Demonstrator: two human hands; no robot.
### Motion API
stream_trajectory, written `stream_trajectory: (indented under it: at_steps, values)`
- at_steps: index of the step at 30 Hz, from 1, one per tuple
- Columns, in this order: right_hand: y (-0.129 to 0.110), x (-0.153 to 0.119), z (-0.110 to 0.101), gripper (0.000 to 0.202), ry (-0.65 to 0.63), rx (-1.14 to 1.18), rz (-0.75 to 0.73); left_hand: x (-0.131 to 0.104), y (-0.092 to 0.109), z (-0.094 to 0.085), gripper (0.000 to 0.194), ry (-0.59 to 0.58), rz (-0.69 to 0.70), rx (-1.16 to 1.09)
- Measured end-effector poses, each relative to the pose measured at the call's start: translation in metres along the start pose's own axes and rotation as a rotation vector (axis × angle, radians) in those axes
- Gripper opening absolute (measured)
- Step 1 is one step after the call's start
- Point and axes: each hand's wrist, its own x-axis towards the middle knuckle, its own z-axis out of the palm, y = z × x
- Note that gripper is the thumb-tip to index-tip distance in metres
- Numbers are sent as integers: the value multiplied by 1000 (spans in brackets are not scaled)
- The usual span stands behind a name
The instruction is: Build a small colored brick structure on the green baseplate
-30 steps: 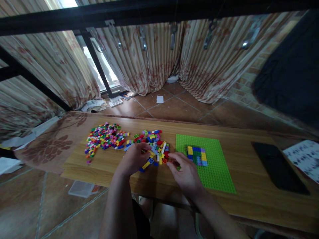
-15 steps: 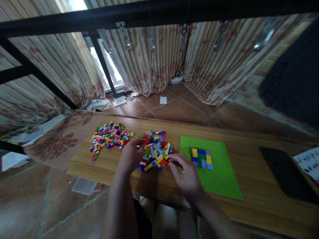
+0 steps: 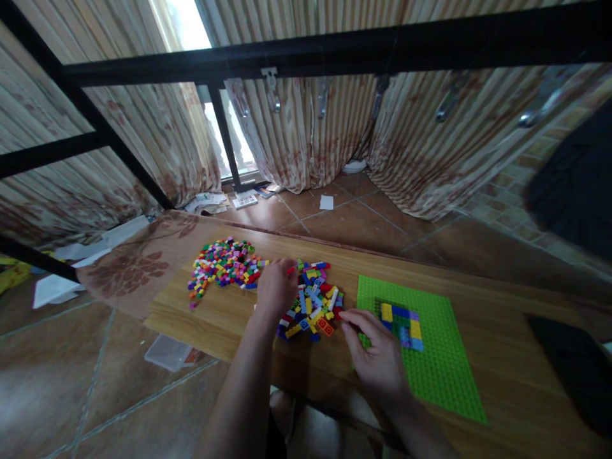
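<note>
My left hand (image 3: 276, 288) reaches over the far left side of a pile of larger toy bricks (image 3: 310, 305). Its fingers are curled together, and what they hold, if anything, is hidden. At the pile's right edge, my right hand (image 3: 375, 349) pinches a small red brick (image 3: 338, 312) between thumb and fingertips. Just right of that hand lies a green baseplate (image 3: 440, 357). Blue, yellow, purple, green and light blue bricks form a block (image 3: 402, 325) on it, with the right hand close to its left side.
A heap of small mixed bricks (image 3: 224, 262) spreads over the left of the wooden table (image 3: 220, 319). A black flat object (image 3: 568, 363) lies at the right end. On the floor sits a clear plastic box (image 3: 167, 352). A black metal bar (image 3: 306, 57) crosses above the far side.
The view has shifted, so the scene sits further right and a little lower. My left hand has moved slightly toward the pile's far side. The right hand stays by the pile's right edge.
</note>
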Motion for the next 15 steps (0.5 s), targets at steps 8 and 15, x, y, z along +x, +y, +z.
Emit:
stream_trajectory:
  at_steps: [8,15]
  values:
    - [3,2,-5,19,7,-16,-40,16,18,27,34,-49,250,60]
    - [0,2,-8,21,-19,6,-36,11,32,37,37,-180,248,116]
